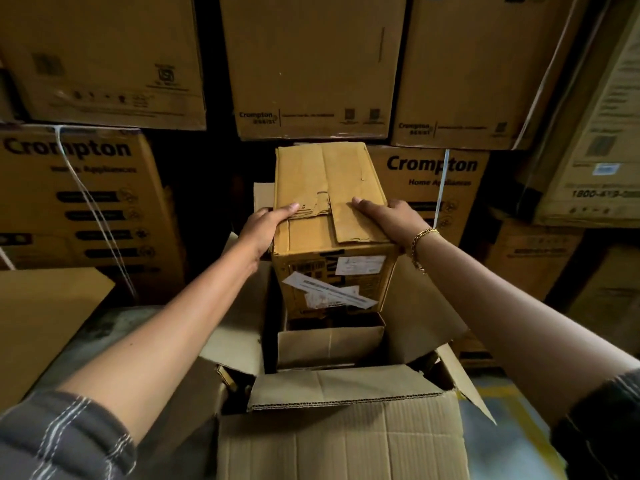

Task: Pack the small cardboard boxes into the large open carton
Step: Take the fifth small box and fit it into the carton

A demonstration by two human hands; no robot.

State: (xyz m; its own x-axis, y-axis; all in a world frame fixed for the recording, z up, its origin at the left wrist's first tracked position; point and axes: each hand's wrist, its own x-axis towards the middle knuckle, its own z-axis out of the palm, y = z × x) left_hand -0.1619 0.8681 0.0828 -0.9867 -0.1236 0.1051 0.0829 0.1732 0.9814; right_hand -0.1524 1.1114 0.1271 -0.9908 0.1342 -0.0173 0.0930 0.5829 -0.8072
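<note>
Hands: left hand (265,225) and right hand (388,216) both holding small cardboard box (329,181) over large open carton (346,386)'s far edge.
Handling: stiff, probably light; torn top flap's loose, so grip the sides.

Both hands hold a small box (332,202) above the open carton (346,441). The left hand (265,226) and right hand (388,216) grip its top side edges, thumbs on its torn lid. Behind the carton stand stacked printed boxes (311,64), and to the carton's left lies a flat cardboard sheet (45,317).
</note>
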